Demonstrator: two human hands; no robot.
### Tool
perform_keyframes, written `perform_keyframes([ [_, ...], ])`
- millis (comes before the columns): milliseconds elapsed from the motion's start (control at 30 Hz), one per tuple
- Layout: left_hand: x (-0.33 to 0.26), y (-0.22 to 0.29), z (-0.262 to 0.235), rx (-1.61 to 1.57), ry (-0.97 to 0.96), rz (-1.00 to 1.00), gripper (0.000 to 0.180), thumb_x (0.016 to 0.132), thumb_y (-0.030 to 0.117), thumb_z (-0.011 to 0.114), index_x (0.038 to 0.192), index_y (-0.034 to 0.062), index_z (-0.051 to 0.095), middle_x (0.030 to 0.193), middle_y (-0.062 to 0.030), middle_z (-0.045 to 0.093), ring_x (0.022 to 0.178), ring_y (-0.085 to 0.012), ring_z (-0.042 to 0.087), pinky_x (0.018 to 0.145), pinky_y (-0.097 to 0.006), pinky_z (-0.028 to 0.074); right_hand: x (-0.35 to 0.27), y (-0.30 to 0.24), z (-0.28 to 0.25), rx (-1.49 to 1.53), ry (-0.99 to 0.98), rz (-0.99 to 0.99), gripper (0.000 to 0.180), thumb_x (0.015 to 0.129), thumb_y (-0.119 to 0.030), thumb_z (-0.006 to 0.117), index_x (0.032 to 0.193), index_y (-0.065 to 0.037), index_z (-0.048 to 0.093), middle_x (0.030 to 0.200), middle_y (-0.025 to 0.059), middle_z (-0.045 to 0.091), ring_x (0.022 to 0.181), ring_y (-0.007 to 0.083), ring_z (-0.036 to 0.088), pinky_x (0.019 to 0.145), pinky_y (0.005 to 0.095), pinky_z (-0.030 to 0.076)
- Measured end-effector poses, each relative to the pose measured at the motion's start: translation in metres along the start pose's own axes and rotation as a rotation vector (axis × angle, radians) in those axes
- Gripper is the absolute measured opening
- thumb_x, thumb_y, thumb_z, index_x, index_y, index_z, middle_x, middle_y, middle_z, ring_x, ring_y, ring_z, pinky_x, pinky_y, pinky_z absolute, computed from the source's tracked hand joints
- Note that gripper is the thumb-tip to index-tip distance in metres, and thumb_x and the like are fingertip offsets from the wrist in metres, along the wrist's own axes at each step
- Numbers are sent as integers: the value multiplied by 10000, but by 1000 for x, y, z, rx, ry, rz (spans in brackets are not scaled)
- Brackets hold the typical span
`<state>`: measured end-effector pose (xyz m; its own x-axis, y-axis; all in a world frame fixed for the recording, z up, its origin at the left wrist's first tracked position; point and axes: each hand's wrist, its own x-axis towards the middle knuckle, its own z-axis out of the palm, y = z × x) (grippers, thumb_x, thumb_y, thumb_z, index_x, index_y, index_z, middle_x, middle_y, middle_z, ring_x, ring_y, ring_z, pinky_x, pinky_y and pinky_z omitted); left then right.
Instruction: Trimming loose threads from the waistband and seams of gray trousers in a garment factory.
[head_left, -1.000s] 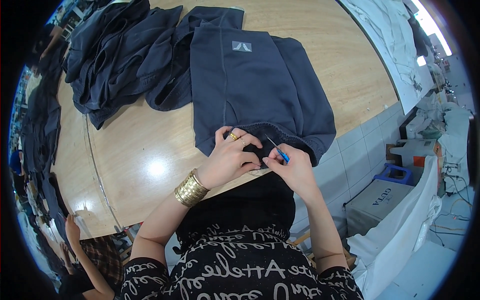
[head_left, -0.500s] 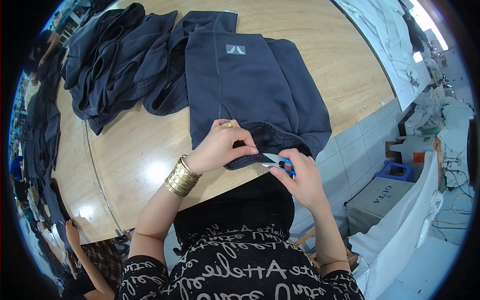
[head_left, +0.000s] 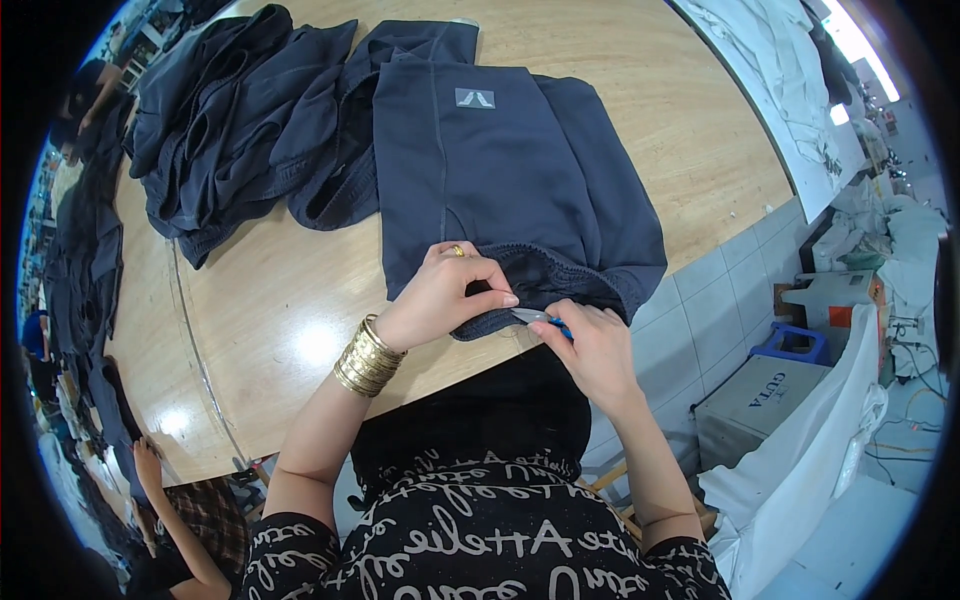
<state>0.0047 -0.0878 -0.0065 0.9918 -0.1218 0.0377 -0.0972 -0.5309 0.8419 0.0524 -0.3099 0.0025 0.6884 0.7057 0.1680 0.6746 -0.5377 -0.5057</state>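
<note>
A dark navy garment [head_left: 500,160] with a gathered elastic waistband lies at the table's near edge, its band toward me. My left hand [head_left: 450,285] pinches the edge of this waistband between thumb and fingers; a thread there is too fine to make out. In my right hand [head_left: 595,350] are small thread snips [head_left: 530,316] with blue grips, largely covered by my fingers. Their metal blades look closed together and point left, with the tips close to my left fingertips at the band. A small grey patch [head_left: 475,98] shows on the garment's far part.
A heap of similar dark garments [head_left: 220,120] lies at the far left of the wooden table [head_left: 280,300]. Another person's hand [head_left: 147,468] touches dark cloth at lower left. Right of the table are a grey box [head_left: 755,395], a blue stool [head_left: 795,342] and white cloth [head_left: 800,480].
The snips moved left toward my left fingertips, and their spread blades came together. My right hand turned slightly with them. My left hand keeps its pinch on the waistband.
</note>
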Motion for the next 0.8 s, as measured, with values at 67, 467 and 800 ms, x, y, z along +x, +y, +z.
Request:
perform_keyframes([
  [67,1,1,0,0,-9,-11,171,839,284,699,782,124,682,697,24,593,794,-160,518,991,-405,323,0,0,1,-2,6,0,257,841,-322,677,813,-85,578,639,39,595,612,221,592,569,360,414],
  [467,4,3,1,-78,53,-8,181,827,249,709,775,81,668,702,-7,636,709,-167,544,863,-343,406,5,-1,2,-24,12,-14,271,838,-343,671,785,-93,581,625,30,585,588,214,584,553,352,411],
  [800,7,12,-3,-186,52,-172,113,816,137,713,814,27,688,777,-46,692,719,-123,641,666,-257,484,7,-3,7,-61,14,-18,271,835,-345,673,801,-92,584,632,28,585,612,209,583,578,348,410],
])
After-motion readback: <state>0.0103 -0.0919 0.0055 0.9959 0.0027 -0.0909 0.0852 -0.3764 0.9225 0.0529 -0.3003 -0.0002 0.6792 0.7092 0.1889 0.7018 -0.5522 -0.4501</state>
